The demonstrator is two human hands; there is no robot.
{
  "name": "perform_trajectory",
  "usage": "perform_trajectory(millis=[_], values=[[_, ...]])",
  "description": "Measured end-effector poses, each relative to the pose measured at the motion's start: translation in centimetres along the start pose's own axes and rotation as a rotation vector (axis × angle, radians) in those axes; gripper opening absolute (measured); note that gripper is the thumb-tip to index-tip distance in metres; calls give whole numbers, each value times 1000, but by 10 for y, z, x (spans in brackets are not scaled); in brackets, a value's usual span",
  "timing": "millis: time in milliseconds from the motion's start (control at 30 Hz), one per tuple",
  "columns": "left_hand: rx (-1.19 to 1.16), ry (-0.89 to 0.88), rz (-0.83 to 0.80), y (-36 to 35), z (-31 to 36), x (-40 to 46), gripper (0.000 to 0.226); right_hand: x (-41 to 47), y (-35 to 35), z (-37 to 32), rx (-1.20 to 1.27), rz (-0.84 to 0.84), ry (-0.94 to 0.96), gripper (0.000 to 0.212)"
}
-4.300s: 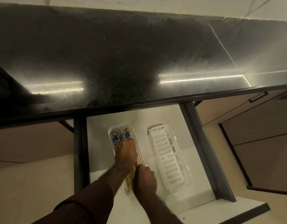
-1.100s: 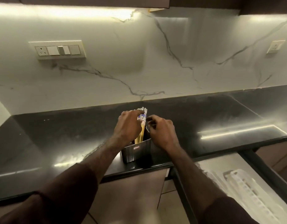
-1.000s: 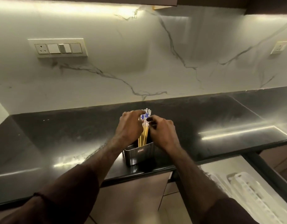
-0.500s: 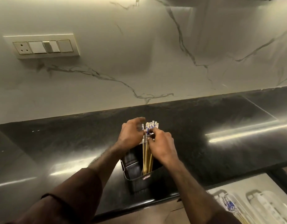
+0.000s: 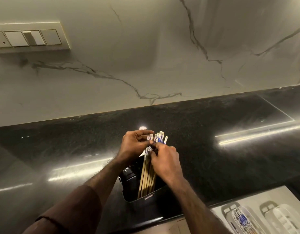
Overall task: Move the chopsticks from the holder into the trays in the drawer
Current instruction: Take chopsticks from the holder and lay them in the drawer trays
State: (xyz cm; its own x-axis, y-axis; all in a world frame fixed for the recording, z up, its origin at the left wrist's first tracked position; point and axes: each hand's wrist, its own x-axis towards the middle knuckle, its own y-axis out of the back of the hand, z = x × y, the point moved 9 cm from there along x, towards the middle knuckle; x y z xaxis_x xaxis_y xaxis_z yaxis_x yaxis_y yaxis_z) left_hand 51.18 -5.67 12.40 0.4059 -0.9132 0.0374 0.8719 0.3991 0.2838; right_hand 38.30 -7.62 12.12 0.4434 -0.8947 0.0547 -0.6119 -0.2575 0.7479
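We have both hands at the chopsticks (image 5: 148, 173), a bundle of wooden sticks with blue-and-white patterned tops standing in the black holder (image 5: 146, 196). The holder sits on the black worktop (image 5: 230, 157) close to its front edge. Our left hand (image 5: 133, 147) pinches the patterned tops from the left side, its fingers curled round a few of them. Our right hand (image 5: 166, 163) wraps the shafts just below, fingers curled over the bundle. The sticks are gathered and lean slightly back, with their lower ends inside the holder.

We judge the task to be partway done. At the lower right the open drawer (image 5: 257, 202) shows two white trays. The left tray (image 5: 242, 220) already holds patterned chopsticks, while the right tray (image 5: 281, 220) looks empty as far as we can see. The bundle in the holder remains to be lifted out and carried over.

For room, the worktop behind and to both sides of the holder is bare, reaching back to the marble wall (image 5: 146, 56). The drawer lies below and to the right of the front edge, so we would carry the sticks up, out over that edge, and down.
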Motion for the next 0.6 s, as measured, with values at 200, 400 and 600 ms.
perform_trajectory(millis=[200, 400, 600], values=[[-16, -4, 11, 2, 0, -1, 32, -1, 2, -1, 42, -3, 9, 35], [-53, -87, 42, 20, 35, -7, 32, -5, 17, -20, 89, 52, 76, 33], [-33, -268, 67, 45, 104, -25, 32, -18, 42, -51, 220, 91, 135, 33]])
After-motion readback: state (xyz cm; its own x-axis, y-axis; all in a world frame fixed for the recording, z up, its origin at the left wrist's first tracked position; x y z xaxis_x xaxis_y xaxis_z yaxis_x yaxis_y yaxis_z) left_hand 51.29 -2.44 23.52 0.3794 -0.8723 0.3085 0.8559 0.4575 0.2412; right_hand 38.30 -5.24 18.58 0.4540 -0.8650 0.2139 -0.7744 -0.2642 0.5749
